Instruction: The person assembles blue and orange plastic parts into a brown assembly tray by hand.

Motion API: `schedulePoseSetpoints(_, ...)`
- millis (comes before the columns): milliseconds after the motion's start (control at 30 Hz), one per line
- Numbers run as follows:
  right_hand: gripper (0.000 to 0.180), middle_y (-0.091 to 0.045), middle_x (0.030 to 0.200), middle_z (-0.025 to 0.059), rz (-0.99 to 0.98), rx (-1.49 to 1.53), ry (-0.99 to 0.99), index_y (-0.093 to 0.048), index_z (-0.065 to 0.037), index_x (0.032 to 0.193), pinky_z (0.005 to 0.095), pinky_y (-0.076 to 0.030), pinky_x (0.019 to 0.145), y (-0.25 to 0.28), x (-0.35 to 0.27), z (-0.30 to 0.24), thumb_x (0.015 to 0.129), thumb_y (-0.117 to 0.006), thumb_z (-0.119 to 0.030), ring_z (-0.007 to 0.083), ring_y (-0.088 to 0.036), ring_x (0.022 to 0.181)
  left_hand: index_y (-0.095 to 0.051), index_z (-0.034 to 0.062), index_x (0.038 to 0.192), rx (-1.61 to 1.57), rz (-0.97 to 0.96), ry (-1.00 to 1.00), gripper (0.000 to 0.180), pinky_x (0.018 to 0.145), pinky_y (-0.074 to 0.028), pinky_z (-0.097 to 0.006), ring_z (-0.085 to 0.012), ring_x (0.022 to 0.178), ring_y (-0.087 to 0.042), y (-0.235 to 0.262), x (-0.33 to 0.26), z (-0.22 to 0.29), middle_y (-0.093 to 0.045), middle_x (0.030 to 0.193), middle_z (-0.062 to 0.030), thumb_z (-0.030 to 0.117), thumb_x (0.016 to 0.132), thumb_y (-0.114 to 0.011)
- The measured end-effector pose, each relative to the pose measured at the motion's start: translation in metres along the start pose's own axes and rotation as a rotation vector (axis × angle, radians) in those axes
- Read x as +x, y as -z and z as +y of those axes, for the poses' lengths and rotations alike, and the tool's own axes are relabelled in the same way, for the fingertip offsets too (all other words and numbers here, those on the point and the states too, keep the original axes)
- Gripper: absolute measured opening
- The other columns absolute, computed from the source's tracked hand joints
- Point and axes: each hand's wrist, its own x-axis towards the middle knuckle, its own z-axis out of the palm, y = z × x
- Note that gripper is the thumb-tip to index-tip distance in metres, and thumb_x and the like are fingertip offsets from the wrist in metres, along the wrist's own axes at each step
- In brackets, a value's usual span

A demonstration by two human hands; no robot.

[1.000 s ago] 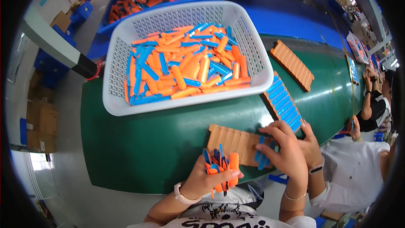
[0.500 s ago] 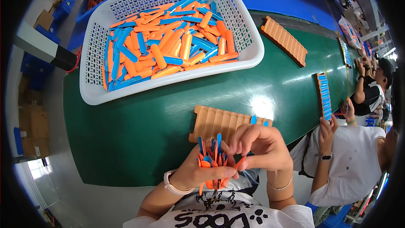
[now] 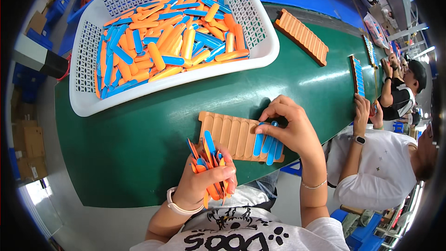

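My left hand (image 3: 200,183) is wrapped round a loose bundle of flat, round-ended strips (image 3: 213,161), orange on one side and blue on the other. It is by the near left corner of a tan grooved tray (image 3: 226,132) lying on the table. My right hand (image 3: 292,128) pinches the upper end of a blue-faced strip (image 3: 258,145) between thumb and fingers, over the tray. Right of that strip, more blue-faced strips (image 3: 270,151) lie at the tray's right end, one sticking out past the near edge. The tray's left grooves show bare.
A white perforated basket (image 3: 174,81) heaped with orange and blue strips stands at the far left on the green table (image 3: 116,158). Another grooved tray (image 3: 302,37) lies beyond it. At right, a person in a white shirt (image 3: 371,167) handles a tray of blue strips (image 3: 357,76).
My right hand has moved from beside the bundle to the tray, where its strip now shows blue side up. More blue strips show at the tray's right end. The view has shifted slightly.
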Motion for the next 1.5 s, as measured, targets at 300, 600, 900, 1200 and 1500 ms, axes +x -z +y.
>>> schedulePoseSetpoints(300,0.026,-0.062,0.087,0.0075,0.039,0.097,-0.038,-0.066,-0.003,0.094,0.0319,-0.048,0.069,0.007,-0.014,0.005,0.074,-0.077,-0.016,0.0212,-0.057,0.081,-0.053,0.0030,0.091,-0.049,0.003,-0.027,0.015,0.050,-0.049,-0.033,-0.0207,0.054,-0.061,0.001,0.001,-0.001,-0.058,0.063,-0.0094,0.004,0.081,-0.063)
schedulePoseSetpoints(600,0.032,-0.061,0.088,0.0064,-0.044,0.118,-0.052,-0.065,-0.004,0.098,0.0311,-0.045,0.070,0.018,-0.021,0.006,0.072,-0.078,-0.018,0.0206,-0.056,0.082,-0.051,0.0026,0.095,-0.131,-0.035,-0.069,0.017,0.050,-0.050,-0.036,-0.0232,0.053,-0.062,0.004,0.001,-0.003,-0.058,0.065,-0.0106,0.000,0.081,-0.060)
schedulePoseSetpoints(900,0.036,-0.059,0.089,0.0059,-0.036,-0.125,-0.076,-0.063,-0.006,0.099,0.0307,-0.042,0.077,0.024,-0.020,0.005,0.069,-0.080,-0.017,0.0206,-0.055,0.085,-0.052,0.0010,0.094,0.038,-0.089,-0.002,0.021,0.051,-0.050,-0.031,-0.0177,0.057,-0.062,-0.001,0.002,-0.001,-0.058,0.073,-0.0089,0.001,0.078,-0.066)
schedulePoseSetpoints(1200,0.016,-0.067,0.088,0.0067,-0.381,0.509,0.264,-0.069,-0.003,0.092,0.0261,-0.046,0.063,0.005,-0.001,-0.048,0.076,-0.073,-0.004,0.0156,-0.059,0.074,-0.054,0.0014,0.091,0.347,-0.338,0.233,0.020,0.051,-0.047,-0.023,-0.0097,0.058,-0.059,-0.012,-0.003,0.013,-0.058,0.070,-0.0029,0.006,0.080,-0.070)
schedulePoseSetpoints(1500,0.020,-0.065,0.082,0.0129,0.105,1.101,-0.045,-0.049,0.001,0.111,0.0322,-0.053,0.074,-0.002,-0.006,-0.047,0.094,-0.053,-0.008,0.0152,-0.062,0.072,-0.053,0.0016,0.089,0.219,-0.258,0.122,0.020,0.051,-0.049,-0.024,-0.0112,0.057,-0.061,-0.006,-0.005,0.010,-0.056,0.070,-0.0037,0.007,0.080,-0.069)
